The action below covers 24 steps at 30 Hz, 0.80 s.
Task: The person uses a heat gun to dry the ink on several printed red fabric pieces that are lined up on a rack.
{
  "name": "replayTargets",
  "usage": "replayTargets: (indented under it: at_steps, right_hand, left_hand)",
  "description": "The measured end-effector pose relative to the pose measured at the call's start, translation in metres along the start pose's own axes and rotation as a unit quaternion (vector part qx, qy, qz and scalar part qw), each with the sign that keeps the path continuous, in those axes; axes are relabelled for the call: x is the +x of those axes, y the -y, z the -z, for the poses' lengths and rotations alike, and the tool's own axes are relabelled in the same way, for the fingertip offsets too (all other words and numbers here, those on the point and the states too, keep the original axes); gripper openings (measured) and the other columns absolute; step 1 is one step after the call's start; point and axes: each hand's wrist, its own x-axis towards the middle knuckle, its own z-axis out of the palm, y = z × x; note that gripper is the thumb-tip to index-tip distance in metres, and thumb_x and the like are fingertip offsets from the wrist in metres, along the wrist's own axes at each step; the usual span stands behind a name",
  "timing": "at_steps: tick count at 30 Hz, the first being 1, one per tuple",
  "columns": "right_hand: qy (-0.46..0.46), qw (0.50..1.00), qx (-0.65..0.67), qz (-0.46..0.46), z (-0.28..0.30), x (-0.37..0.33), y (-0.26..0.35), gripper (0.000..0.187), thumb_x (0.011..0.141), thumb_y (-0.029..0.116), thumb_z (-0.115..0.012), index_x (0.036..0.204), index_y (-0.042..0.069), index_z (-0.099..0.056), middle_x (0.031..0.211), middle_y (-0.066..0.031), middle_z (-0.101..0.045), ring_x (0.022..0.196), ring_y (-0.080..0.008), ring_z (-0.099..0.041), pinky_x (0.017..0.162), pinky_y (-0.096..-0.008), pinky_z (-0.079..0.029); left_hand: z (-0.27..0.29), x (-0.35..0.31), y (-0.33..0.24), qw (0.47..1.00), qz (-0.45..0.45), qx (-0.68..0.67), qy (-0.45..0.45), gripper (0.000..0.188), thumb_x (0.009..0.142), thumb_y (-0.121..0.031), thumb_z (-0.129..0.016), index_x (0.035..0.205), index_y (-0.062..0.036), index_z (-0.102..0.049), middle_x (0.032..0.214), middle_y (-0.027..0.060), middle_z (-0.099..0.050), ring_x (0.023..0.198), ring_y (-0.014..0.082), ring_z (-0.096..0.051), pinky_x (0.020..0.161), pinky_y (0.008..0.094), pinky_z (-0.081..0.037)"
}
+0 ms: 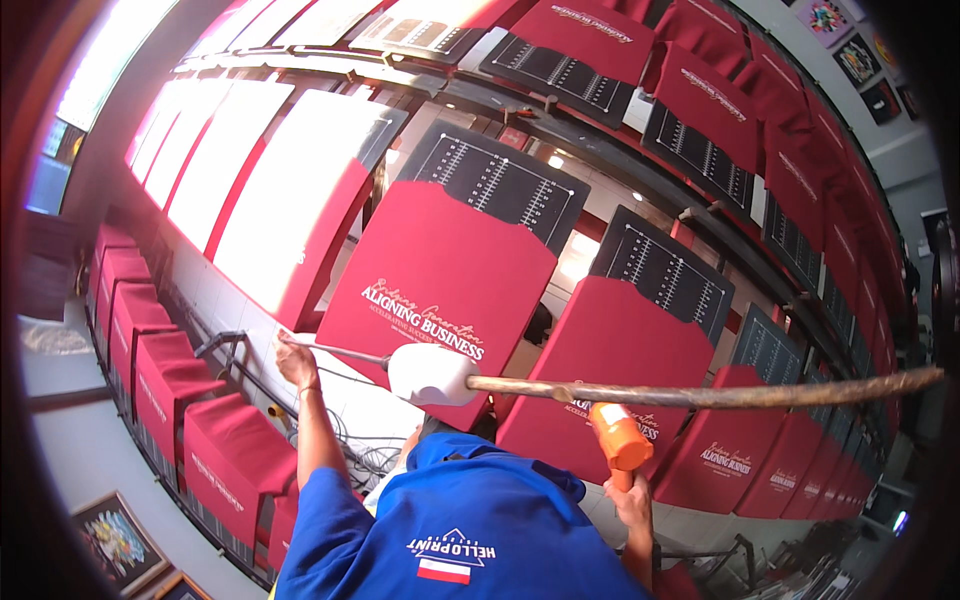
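Observation:
My left hand [297, 362] is closed at the end of a thin grey rod [345, 353], left of the middle. The rod's other end meets a smooth white rounded piece [432, 375]. From the far side of that piece a long brown wooden stick [700, 392] runs out to the right, nearly level. My right hand [630, 503], low and right of the middle, is closed around the lower part of an orange hand tool [622, 440], shaped like a heat gun and pointing away from me. The tool appears just below the stick; whether they touch, I cannot tell.
Dark boards with white ruled scales [490, 185], dressed in red printed shirts [440, 265], stand in long rows ahead. More red shirts [225, 450] hang along a rail at left. Cables [365, 460] lie on the floor by my left arm. Framed pictures [120, 540] are at lower left.

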Motion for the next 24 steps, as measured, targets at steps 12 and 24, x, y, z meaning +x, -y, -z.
replayTargets:
  at_steps: [12,24]
  right_hand:
    - [-0.61,0.787,-0.055,-0.078,-0.056,-0.027,-0.15,0.061,0.082,0.021,-0.061,0.134,-0.006,-0.042,0.119,-0.0228,-0.055,0.094,-0.0349,-0.06,0.087,-0.0393,-0.045]
    - [-0.468,0.749,0.469,-0.01,-0.27,-0.04,0.152,0.029,0.087,0.028,-0.065,0.104,0.006,-0.06,0.075,-0.001,-0.053,0.059,-0.0103,-0.053,0.056,-0.0249,-0.048]
  left_hand:
    - [0.013,0.047,-0.016,0.896,-0.335,0.061,0.286,0.034,0.098,-0.031,-0.044,0.082,-0.0022,-0.055,0.07,0.0251,-0.059,0.069,0.0459,-0.057,0.061,0.0542,-0.041]
    - [0.001,0.17,0.035,0.619,-0.475,-0.134,0.61,0.023,0.09,-0.018,-0.056,0.08,0.003,-0.059,0.072,0.0203,-0.056,0.066,0.0397,-0.056,0.061,0.0427,-0.045]
